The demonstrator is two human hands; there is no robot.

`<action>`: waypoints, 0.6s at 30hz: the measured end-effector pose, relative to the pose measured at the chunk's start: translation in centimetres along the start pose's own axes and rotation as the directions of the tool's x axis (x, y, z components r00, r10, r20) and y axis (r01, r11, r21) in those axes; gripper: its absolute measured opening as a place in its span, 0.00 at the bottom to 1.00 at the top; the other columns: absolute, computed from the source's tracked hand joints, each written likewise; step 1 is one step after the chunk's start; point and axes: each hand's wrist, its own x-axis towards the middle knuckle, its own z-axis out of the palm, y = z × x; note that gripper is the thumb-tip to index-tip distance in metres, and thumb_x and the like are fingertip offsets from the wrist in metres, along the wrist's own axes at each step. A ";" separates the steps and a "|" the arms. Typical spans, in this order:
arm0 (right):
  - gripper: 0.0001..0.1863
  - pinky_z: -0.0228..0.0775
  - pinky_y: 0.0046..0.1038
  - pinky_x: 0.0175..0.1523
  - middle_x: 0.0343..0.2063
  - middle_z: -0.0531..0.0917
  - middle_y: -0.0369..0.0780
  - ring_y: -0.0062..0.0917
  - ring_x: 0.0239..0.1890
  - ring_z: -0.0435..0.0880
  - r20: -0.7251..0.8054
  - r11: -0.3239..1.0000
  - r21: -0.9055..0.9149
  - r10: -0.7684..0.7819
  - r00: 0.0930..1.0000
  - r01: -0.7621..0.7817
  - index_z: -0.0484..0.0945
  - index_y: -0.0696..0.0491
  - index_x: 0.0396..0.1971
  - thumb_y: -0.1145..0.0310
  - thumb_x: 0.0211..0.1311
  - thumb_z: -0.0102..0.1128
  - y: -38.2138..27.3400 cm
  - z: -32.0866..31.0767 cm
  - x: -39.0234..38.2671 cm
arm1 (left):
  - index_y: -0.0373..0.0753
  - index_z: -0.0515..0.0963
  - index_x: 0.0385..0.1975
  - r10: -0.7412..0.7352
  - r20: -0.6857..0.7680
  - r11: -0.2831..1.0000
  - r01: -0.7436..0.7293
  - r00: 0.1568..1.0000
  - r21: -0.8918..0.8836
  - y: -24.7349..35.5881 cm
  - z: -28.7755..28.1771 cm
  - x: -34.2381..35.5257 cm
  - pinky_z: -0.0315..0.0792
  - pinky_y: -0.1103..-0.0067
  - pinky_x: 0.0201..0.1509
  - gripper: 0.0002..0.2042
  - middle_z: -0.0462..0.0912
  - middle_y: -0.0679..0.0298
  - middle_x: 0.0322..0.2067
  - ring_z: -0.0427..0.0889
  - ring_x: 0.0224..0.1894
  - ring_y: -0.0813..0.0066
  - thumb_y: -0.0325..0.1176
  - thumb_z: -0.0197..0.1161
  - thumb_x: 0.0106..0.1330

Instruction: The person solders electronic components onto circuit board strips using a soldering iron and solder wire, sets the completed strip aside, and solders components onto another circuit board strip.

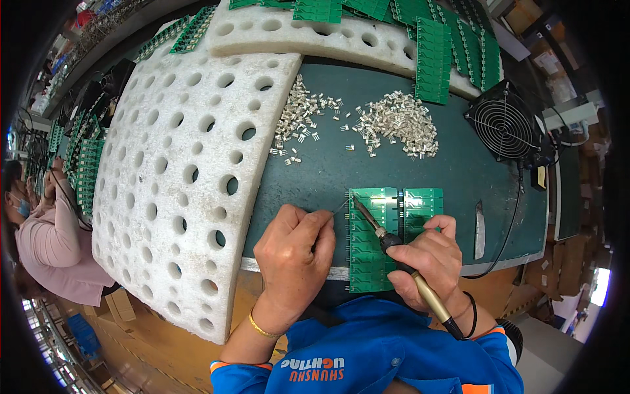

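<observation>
My left hand [295,256] is closed in a pinch on a thin solder wire [339,207], just left of a green circuit board panel [367,272]. My right hand [430,262] grips a gold-and-black soldering iron [433,302], its tip on or just over the panel's upper left, near the wire's end; I cannot tell if they touch. A second green panel [420,200] lies alongside to the right, partly hidden by my hand. Beyond the panels are two loose piles of small white pin connectors, one at left [305,111], one at right [397,125].
A perforated white foam sheet [138,184] covers the left of the green mat [308,184]; another foam slab [256,39] behind bears green boards [431,59]. A black fan [505,128], cable and pale metal strip [479,230] are at right. A co-worker in pink [56,253] sits far left.
</observation>
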 end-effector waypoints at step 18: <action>0.14 0.62 0.35 0.40 0.16 0.77 0.33 0.26 0.18 0.72 0.038 1.000 -0.001 -0.014 0.999 0.014 0.81 0.52 0.37 0.60 0.57 0.71 -0.1 -0.3 -0.2 | 0.36 0.85 0.30 0.005 0.016 1.000 -0.005 1.000 -0.005 0.1 -0.2 -0.1 0.68 0.79 0.25 0.07 0.76 0.61 0.21 0.75 0.22 0.73 0.18 0.69 0.52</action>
